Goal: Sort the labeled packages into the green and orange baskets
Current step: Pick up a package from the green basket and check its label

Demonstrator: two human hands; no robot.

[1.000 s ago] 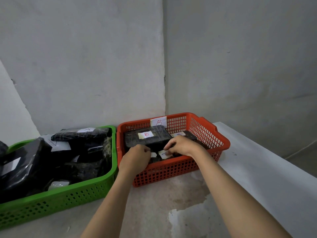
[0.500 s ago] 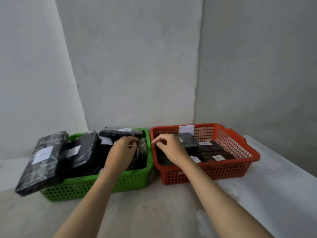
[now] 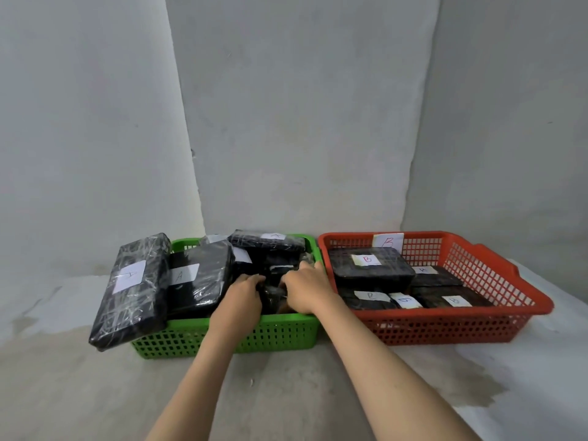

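Note:
The green basket (image 3: 280, 337) on the left is crammed with several black wrapped packages marked A; one long package (image 3: 130, 291) leans out over its left rim. The orange basket (image 3: 445, 329) on the right holds several black packages marked B, the top one (image 3: 370, 265) lying flat at its back left. Both my hands are inside the green basket's right part. My left hand (image 3: 243, 294) and my right hand (image 3: 307, 289) close from either side on a small black package (image 3: 273, 289) between them; most of it is hidden.
Both baskets stand side by side on a pale concrete surface against grey walls that meet in a corner. A paper tag marked B (image 3: 388, 240) sticks to the orange basket's back wall. Damp stains mark the surface at the right front.
Both hands left the orange basket and moved left into the green basket, where they now close on a package. The view has swung left, so both baskets show whole.

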